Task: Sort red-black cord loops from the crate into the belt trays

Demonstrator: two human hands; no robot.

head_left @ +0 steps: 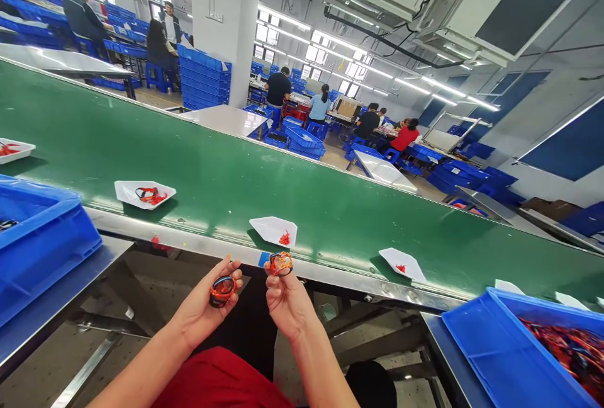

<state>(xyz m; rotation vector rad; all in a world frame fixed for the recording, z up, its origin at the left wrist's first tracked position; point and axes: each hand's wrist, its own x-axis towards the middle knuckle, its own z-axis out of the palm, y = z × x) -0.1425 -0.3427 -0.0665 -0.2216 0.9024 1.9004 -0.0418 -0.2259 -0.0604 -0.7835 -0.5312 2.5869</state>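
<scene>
My left hand (pixel 207 307) is turned palm up, its fingers curled around several red-and-black bands (pixel 222 291) that look like braided bracelets. Beside it, my right hand (pixel 287 301) pinches an orange patterned band (pixel 282 263) between thumb and fingers. Both hands are above the near metal edge of the green conveyor belt (pixel 198 162). Just beyond my right hand, a white tray (pixel 271 230) on the belt holds a small heap of red pieces (pixel 284 238). To the left, another white tray (pixel 136 192) carries red pieces and a dark band (pixel 147 194).
A blue bin (pixel 42 232) stands at the left, and another blue bin (pixel 476 339) full of red and dark bands is at the right. One more white tray (pixel 401 264) lies right on the belt. People sit at tables beyond, near stacked blue crates (pixel 202 80).
</scene>
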